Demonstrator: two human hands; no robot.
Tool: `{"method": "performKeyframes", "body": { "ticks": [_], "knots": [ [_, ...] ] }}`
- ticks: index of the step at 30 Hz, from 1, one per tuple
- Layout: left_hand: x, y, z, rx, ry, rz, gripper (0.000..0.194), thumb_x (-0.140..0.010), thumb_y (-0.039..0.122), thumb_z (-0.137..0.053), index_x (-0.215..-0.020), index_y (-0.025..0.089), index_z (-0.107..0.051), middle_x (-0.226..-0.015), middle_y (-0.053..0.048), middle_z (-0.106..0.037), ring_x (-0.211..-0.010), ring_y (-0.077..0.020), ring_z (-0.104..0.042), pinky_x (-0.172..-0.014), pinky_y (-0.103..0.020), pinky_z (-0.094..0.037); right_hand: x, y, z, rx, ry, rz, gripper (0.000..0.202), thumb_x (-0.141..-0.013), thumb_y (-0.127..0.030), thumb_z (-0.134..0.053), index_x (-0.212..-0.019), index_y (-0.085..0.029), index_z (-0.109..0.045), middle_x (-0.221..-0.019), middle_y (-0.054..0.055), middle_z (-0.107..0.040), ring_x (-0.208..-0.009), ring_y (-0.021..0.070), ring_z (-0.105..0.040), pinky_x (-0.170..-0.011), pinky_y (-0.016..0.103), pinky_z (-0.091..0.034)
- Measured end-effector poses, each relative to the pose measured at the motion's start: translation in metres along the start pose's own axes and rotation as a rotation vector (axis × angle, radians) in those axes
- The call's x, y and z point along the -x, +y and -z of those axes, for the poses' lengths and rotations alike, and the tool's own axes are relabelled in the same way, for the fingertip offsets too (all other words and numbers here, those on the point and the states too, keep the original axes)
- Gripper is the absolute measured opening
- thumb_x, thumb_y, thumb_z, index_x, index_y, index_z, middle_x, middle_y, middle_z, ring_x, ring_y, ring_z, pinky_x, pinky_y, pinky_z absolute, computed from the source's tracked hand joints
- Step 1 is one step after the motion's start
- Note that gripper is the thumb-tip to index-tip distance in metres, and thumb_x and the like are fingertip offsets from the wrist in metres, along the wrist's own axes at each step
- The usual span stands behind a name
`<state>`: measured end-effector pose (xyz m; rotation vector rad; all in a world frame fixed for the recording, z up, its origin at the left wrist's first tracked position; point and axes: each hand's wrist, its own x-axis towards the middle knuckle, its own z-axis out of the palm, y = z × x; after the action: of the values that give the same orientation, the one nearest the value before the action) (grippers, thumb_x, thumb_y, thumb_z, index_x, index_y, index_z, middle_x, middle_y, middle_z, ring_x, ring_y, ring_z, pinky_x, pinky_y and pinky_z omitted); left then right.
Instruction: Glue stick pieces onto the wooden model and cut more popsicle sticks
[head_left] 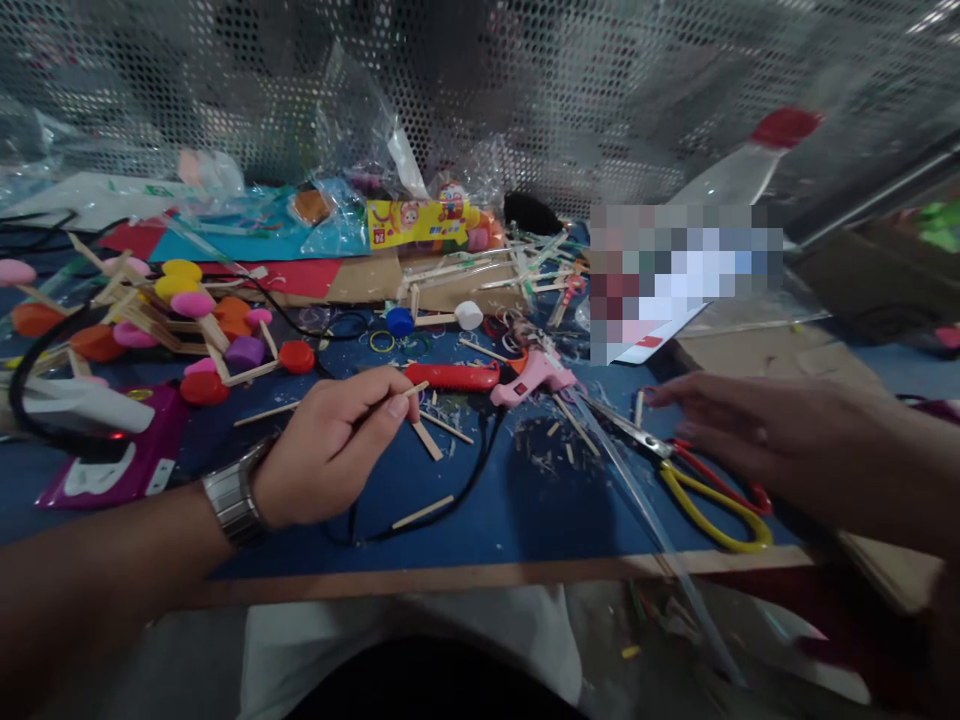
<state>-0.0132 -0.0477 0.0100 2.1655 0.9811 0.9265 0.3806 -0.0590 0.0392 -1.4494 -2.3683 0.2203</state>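
Observation:
My left hand [337, 440], with a metal watch on its wrist, pinches a short wooden stick [417, 389] between thumb and fingers. My right hand [727, 425] is over the right side of the blue table, its fingertips at a small pale stick piece [639, 408]; blur hides whether they grip it. Just beneath and beside that hand lie scissors [705, 500] with red and yellow handles. Between the hands rests a pink glue gun [532, 378], a clear glue stick [645, 500] running from it past the table edge. Behind my left fingertips is a red-handled tool [454, 376].
Stick structures with colourful caps [225, 345] stand at the left by a purple packet [150, 450]. Behind lie a yellow package [420, 222], loose sticks and plastic wrap. A red-capped bottle [739, 175] leans at the back right. A black cable [480, 470] curves across the front.

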Motion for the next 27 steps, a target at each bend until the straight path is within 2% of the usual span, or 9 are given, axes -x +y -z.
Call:
{"method": "performKeyframes", "body": {
  "ticks": [2,4,6,8,11,14,18,23,27],
  "knots": [
    [0.0,0.001,0.0,0.008,0.013,-0.013,0.025,-0.103,0.022,-0.043,-0.086,0.017,-0.061,-0.073,0.004,-0.059,-0.061,-0.0083,-0.049,-0.058,-0.021,-0.038,0.029,0.02,-0.003,-0.108,-0.13,-0.011,0.026,-0.08,-0.044,-0.079,-0.105,-0.036,-0.075,-0.056,0.005,-0.069,-0.039,0.0159,-0.059,-0.033,0.028,-0.038],
    [0.0,0.002,-0.001,0.015,0.025,-0.016,0.024,-0.103,0.022,-0.043,-0.087,0.017,-0.061,-0.073,0.003,-0.059,-0.061,-0.0085,-0.049,-0.058,-0.021,-0.038,0.053,0.027,-0.011,-0.138,-0.231,-0.059,0.032,-0.08,-0.041,-0.076,-0.111,-0.036,-0.073,-0.087,0.011,-0.08,-0.06,0.0217,-0.073,-0.046,0.029,-0.053],
    [0.001,0.002,-0.001,0.017,0.035,-0.01,0.024,-0.102,0.022,-0.043,-0.087,0.017,-0.061,-0.074,0.003,-0.06,-0.061,-0.009,-0.05,-0.058,-0.021,-0.039,0.069,0.024,-0.019,-0.025,-0.144,-0.259,0.04,-0.08,-0.038,-0.067,-0.12,-0.03,-0.069,-0.103,0.013,-0.079,-0.074,0.0274,-0.076,-0.061,0.039,-0.061],
    [0.001,0.002,-0.001,0.018,0.038,-0.002,0.024,-0.102,0.022,-0.043,-0.087,0.018,-0.062,-0.074,0.003,-0.06,-0.062,-0.0093,-0.05,-0.059,-0.021,-0.04,0.077,0.018,-0.025,0.009,-0.135,-0.393,0.049,-0.077,-0.039,-0.061,-0.123,-0.023,-0.065,-0.094,0.012,-0.078,-0.07,0.0279,-0.074,-0.062,0.042,-0.061],
    [0.002,0.0,0.0,0.023,0.038,0.013,0.025,-0.103,0.023,-0.042,-0.087,0.018,-0.061,-0.075,0.003,-0.061,-0.064,-0.0095,-0.052,-0.063,-0.021,-0.042,0.078,0.013,-0.025,-0.042,-0.177,-0.453,0.046,-0.08,-0.042,-0.057,-0.121,-0.022,-0.062,-0.082,0.006,-0.072,-0.061,0.0238,-0.068,-0.058,0.039,-0.059],
    [0.003,-0.001,0.0,0.031,0.038,0.034,0.025,-0.103,0.025,-0.042,-0.088,0.018,-0.061,-0.075,0.003,-0.06,-0.065,-0.0097,-0.052,-0.064,-0.022,-0.043,0.075,0.014,-0.021,-0.083,-0.111,-0.464,0.039,-0.086,-0.045,-0.053,-0.117,-0.022,-0.059,-0.082,0.006,-0.068,-0.056,0.0201,-0.062,-0.054,0.036,-0.056],
    [0.003,-0.001,0.001,0.028,0.033,0.03,0.026,-0.104,0.025,-0.042,-0.088,0.018,-0.061,-0.075,0.003,-0.06,-0.064,-0.0092,-0.052,-0.064,-0.021,-0.043,0.074,0.009,-0.023,-0.085,-0.023,-0.452,0.05,-0.078,-0.051,-0.067,-0.118,-0.021,-0.061,-0.084,0.006,-0.067,-0.065,0.0227,-0.065,-0.063,0.039,-0.059],
    [0.003,0.0,0.002,0.014,0.027,0.016,0.025,-0.103,0.024,-0.042,-0.088,0.018,-0.062,-0.074,0.004,-0.06,-0.063,-0.0088,-0.052,-0.063,-0.021,-0.043,0.077,-0.002,-0.037,-0.075,-0.035,-0.399,0.032,-0.089,-0.039,-0.059,-0.119,-0.026,-0.063,-0.076,0.003,-0.065,-0.06,0.0221,-0.062,-0.057,0.037,-0.053],
    [0.004,-0.001,0.002,0.015,0.032,0.009,0.025,-0.103,0.024,-0.042,-0.088,0.018,-0.062,-0.073,0.004,-0.06,-0.063,-0.0087,-0.052,-0.063,-0.021,-0.042,0.077,-0.001,-0.038,-0.088,-0.079,-0.401,0.033,-0.094,-0.037,-0.055,-0.123,-0.024,-0.063,-0.068,0.0,-0.058,-0.054,0.0196,-0.056,-0.051,0.034,-0.048]
  ]
}}
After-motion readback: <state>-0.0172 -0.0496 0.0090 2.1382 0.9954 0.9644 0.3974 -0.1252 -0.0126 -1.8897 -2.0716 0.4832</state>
